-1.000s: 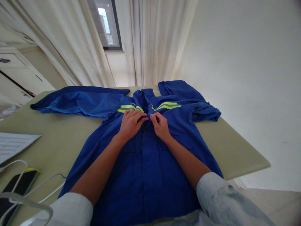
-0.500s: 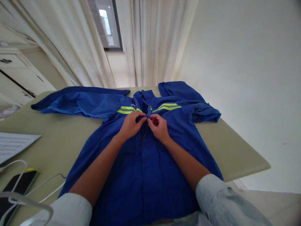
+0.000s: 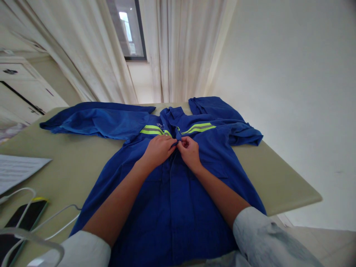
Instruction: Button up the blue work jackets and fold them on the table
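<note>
A blue work jacket with yellow-green and grey chest stripes lies front up, collar at the far side and sleeves spread outward. At its front placket, just below the stripes, my left hand pinches the fabric edge between thumb and fingers. My right hand grips the placket edge right beside it, fingers curled and fingertips nearly touching those of the left. Any button or fastener between the fingertips is hidden. Above the hands the placket stands slightly open near the collar.
The jacket rests on a pale green table. To the left are a printed sheet, a dark phone and white cables. Curtains and a window stand behind, a white wall to the right.
Both hands stay at the placket. The left fingers have closed in over the fabric edge, and the right hand has shifted slightly. The whole view has moved a little.
</note>
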The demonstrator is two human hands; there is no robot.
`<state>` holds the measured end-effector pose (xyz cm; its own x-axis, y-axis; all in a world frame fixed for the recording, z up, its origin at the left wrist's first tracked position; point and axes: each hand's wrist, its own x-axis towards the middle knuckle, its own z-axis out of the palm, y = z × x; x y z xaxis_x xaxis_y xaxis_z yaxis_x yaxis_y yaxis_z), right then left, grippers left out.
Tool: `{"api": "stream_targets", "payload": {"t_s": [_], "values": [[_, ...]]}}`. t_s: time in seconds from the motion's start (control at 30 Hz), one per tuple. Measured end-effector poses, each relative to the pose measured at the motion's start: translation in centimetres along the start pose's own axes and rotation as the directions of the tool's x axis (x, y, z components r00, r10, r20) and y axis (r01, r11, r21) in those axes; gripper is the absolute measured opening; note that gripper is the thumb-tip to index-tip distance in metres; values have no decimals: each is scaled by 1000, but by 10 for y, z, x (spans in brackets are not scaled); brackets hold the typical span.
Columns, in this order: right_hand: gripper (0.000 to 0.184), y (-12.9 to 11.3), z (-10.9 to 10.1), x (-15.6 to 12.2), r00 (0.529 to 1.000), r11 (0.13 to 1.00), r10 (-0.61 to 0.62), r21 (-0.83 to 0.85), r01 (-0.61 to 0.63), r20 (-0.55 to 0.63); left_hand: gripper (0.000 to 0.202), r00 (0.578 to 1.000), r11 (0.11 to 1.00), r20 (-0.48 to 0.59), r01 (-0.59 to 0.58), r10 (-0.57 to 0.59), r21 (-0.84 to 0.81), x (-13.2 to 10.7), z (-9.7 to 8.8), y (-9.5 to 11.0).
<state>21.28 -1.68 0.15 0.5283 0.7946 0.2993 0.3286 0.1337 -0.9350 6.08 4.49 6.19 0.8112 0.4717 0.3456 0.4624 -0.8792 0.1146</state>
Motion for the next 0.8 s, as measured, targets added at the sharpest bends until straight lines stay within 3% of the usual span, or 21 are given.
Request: {"api": "stream_targets", "payload": {"t_s": [0.2, 0.33, 0.57, 0.8], "values": [[21, 7, 3, 3, 995, 990, 98, 105, -98, 9, 13, 999, 997, -44, 14, -10, 72, -1, 7, 17], [21, 6, 2, 3, 995, 986, 97, 133, -97, 11, 14, 997, 998, -66, 44, -40, 53, -1, 9, 20], [17, -8, -9, 6, 994, 995, -95, 30, 94, 57, 27, 985, 994, -153, 75, -86, -73, -2, 7, 8], [22, -9, -15, 6, 979, 983, -158, -77, 169, 130, 24, 961, 940, -220, 89, -168, -330, 1, 25, -3]]}}
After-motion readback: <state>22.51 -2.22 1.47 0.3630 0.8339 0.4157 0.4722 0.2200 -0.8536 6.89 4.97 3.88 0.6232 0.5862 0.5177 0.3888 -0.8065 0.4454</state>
